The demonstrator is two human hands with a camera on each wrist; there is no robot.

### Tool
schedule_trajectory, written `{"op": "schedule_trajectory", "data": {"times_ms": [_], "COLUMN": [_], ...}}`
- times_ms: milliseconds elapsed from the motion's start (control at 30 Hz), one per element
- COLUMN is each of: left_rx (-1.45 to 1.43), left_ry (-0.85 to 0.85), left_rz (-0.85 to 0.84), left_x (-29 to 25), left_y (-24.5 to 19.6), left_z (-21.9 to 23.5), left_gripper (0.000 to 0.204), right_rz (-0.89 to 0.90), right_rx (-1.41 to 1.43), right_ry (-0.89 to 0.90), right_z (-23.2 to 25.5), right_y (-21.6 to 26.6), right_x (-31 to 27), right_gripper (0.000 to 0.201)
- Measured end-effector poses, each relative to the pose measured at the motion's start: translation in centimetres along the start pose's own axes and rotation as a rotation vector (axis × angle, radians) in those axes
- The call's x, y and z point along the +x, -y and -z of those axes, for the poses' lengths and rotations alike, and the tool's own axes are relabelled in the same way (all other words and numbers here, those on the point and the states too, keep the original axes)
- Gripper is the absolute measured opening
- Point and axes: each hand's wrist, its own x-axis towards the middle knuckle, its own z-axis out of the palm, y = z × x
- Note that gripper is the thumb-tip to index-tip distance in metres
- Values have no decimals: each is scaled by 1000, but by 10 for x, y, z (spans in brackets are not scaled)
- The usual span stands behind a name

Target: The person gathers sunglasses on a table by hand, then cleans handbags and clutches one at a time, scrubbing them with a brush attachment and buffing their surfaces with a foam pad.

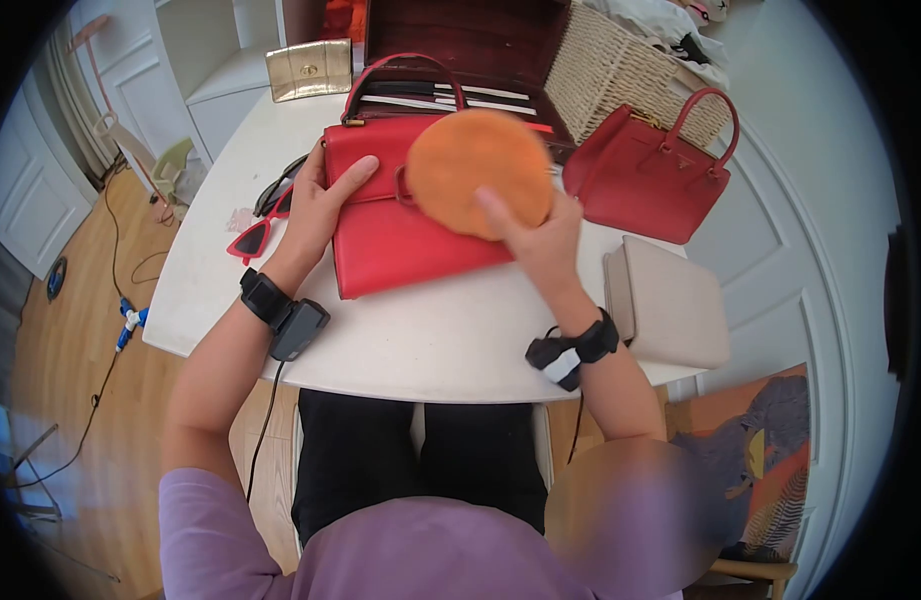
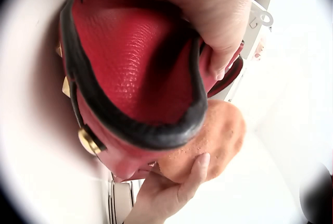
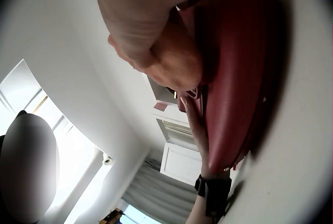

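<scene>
A red handbag with a top handle stands on the white table, its flap facing the person. The left hand grips the bag's left side, thumb on the front; the left wrist view shows the red side with dark edging beside that hand. In front of the bag's upper right part, the right hand holds a round, flat orange piece, thumb on its near face. Some of its fingers are hidden behind the piece. The right wrist view shows the orange piece close to the bag.
Red sunglasses lie left of the bag, a gold wallet at the back left. Behind is an open dark red case. To the right are another red handbag, a cream bag and a woven basket.
</scene>
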Motion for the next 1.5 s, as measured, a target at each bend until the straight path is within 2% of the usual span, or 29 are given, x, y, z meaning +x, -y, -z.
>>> {"op": "schedule_trajectory", "data": {"times_ms": [33,67,133,267,333,400,467,500,533,600,667,733,833,900,933,1000,1033,1167,1267,1333,1367,1433,1467,1500], "left_rx": [-11,-23,-21,4,10,23,5,2,-10,-19,5,1,-31,-66,-84,-103,-100,-70,-35,-25,-26,-26,-17,-8], "left_ry": [-12,-25,-18,-10,-13,-7,-30,-32,-42,-47,-50,-39,-42,-55,-64,-67,-75,-55,-53,-52,-53,-46,-38,-30], "left_rz": [19,37,33,-2,-4,1,-9,-8,7,24,0,-12,16,49,62,75,71,49,24,20,10,3,-7,-18], "left_x": [1,1,1,0,-1,0,3,3,4,4,5,4,4,6,6,6,5,3,3,1,1,1,2,2], "left_y": [0,0,0,-1,-2,-1,2,3,4,4,5,3,5,9,9,11,8,5,3,3,3,2,2,2], "left_z": [0,0,0,-1,-1,1,2,2,2,2,2,1,5,7,8,7,5,4,4,4,3,2,3,3], "left_gripper": [54,54,54,52,52,51,51,51,51,51,51,52,52,52,52,52,52,52,52,52,52,52,52,51], "right_rz": [-74,-74,11,57,264,201,29,130,130,255,577,669,652,560,561,422,394,435,403,389,383,184,182,149], "right_rx": [94,93,188,288,-26,14,137,-36,-37,-173,-325,-373,-391,-453,-454,-433,-457,-447,-361,-328,-326,2,0,190], "right_ry": [-88,-89,-379,-361,46,-19,-251,-358,-357,-409,-264,-16,92,-44,-43,-89,-12,53,167,63,60,26,22,73], "right_z": [6,12,22,13,3,-3,4,10,14,18,12,3,-5,-1,1,6,8,-1,0,1,0,-2,-3,-5], "right_y": [-3,-8,-12,-1,-7,-13,-18,-27,-28,-26,-16,-5,-9,-21,-25,-31,-26,-12,-24,-28,-29,-28,-26,-22], "right_x": [8,16,27,10,1,3,12,18,20,20,14,8,4,10,12,13,16,10,9,12,12,13,11,8], "right_gripper": [30,30,36,40,37,36,36,36,36,39,44,52,54,54,54,55,46,44,53,70,70,86,86,91]}}
